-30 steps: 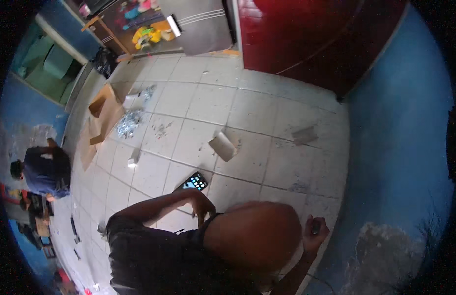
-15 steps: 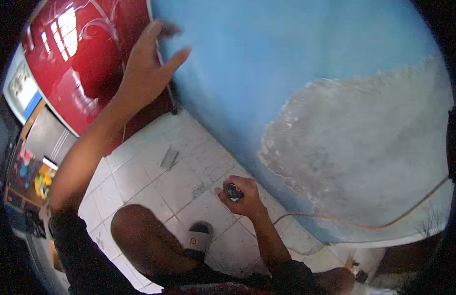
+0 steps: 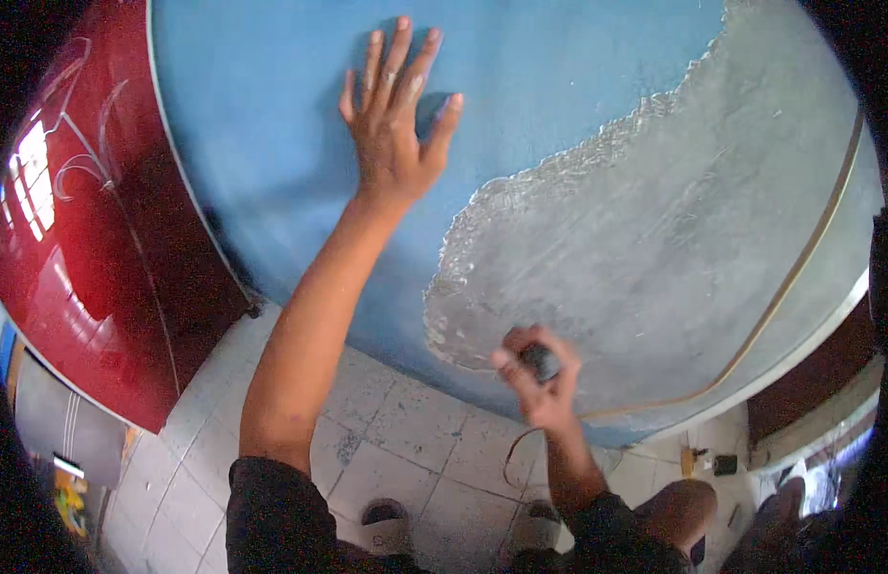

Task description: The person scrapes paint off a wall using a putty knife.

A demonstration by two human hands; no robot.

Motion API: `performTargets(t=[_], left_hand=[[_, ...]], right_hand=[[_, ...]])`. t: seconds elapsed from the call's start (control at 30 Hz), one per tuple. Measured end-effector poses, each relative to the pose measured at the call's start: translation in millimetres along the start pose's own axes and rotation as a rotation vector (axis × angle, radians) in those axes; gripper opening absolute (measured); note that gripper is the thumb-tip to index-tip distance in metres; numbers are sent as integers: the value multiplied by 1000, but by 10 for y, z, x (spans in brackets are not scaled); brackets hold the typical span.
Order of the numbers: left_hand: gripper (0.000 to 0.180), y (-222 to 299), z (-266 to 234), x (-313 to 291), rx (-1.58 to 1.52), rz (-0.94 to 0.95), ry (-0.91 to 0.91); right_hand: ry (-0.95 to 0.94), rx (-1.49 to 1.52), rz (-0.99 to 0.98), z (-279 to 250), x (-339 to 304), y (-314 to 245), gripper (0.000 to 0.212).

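My left hand (image 3: 396,139) rests with its fingers spread on a blue painted surface (image 3: 262,134). Its back faces me and nothing is in it. Lower right, my right hand (image 3: 549,397) grips a dark tool with a round end (image 3: 540,361); the rest of the tool is hidden, so its kind is unclear. It is held at the lower part of a bare grey patch (image 3: 607,249), whose ragged, whitish edge borders the blue paint. A thin tan cord or hose (image 3: 784,297) curves from near my right wrist along the surface to the right.
A glossy red panel (image 3: 90,258) stands left of the blue surface. Pale floor tiles (image 3: 387,464) lie below, where a slipper (image 3: 384,512) shows on one foot. Small dark and yellowish items (image 3: 707,464) sit on the floor at lower right.
My left hand has moved from in front of the red panel onto the blue surface. My right hand has moved up and right with the dark tool, to the grey patch. The view has shifted.
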State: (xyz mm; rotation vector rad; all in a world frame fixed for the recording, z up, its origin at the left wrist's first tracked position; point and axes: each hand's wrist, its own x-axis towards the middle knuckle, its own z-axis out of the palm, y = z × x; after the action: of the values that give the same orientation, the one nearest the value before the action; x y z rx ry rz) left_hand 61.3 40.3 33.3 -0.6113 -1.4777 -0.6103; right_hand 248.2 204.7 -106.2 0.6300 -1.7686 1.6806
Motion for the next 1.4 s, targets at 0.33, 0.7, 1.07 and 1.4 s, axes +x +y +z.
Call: performTargets(t=[0.33,0.7,1.07,1.4], left_hand=[[62,-591,-140,26,-91,272,-225],[70,-528,-248,48,-45,196,-177],[63,-587,-74,-78,-46,171,-42],[58,-555,-126,-88,-38,120,-40]], right_hand=[[89,-89,-296,168,997,-952,17],[-4,54,-640,665,1053,-1033,23],[460,-178,-506,902,1217,-492,31],[386,-615,-511,767,907,-389,33]])
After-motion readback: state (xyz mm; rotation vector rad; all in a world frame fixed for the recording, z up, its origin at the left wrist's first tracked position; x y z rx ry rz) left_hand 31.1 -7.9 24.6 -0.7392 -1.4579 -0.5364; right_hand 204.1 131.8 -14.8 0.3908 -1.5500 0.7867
